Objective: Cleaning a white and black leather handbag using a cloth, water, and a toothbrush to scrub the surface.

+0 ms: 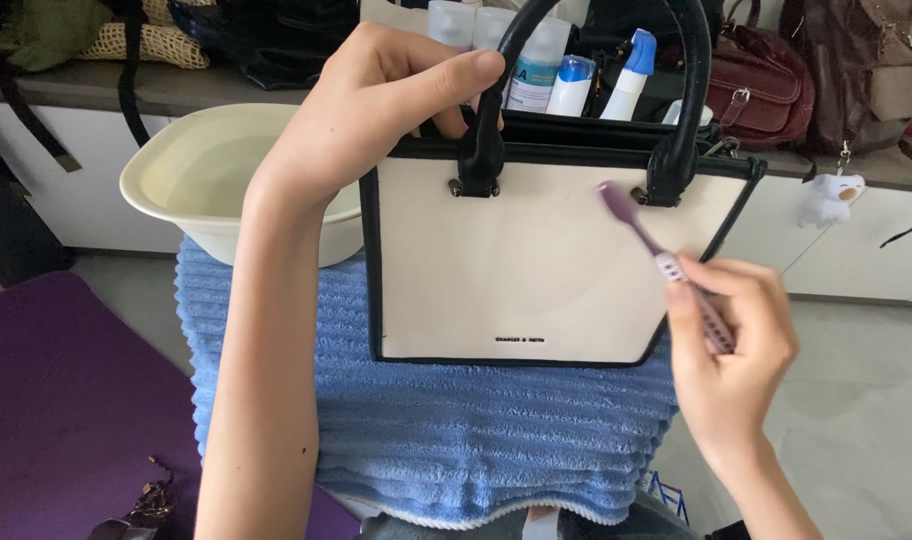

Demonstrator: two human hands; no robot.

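— While the bag [536, 270] stands upright on the blue towel [456, 430], what is it made of?

— Smooth cream panel, flat and nearly square, edged in black trim, with two black rounded handles arching over the top. The towel under it is thick and ribbed, its ridges running side to side.

— Who steadies the bag?

— The left hand [376, 110]. Its fingers are curled over the bag's top rim beside the near handle, thumb lying across the handle's base, gripping the edge.

— And the other hand?

— The right hand [726, 350] sits just off the bag's lower right corner, fingers pinched shut on the handle of a purple toothbrush [666, 265].

— Which way does the brush point?

— Its long axis runs diagonally, up and to the left from the hand. The head lies against the cream panel, just below the right handle's fitting. Whether the bristles face the panel I cannot tell.

— What else is around the bag?

— Left of it, a cream plastic basin [206, 180], rounded and glossy, partly resting on the towel. Behind it, pale bottles [576, 80] with blue caps stand in a row, and brown leather bags [766, 80] rest on a shelf. A purple mat [66, 400] lies to the bag's lower left.
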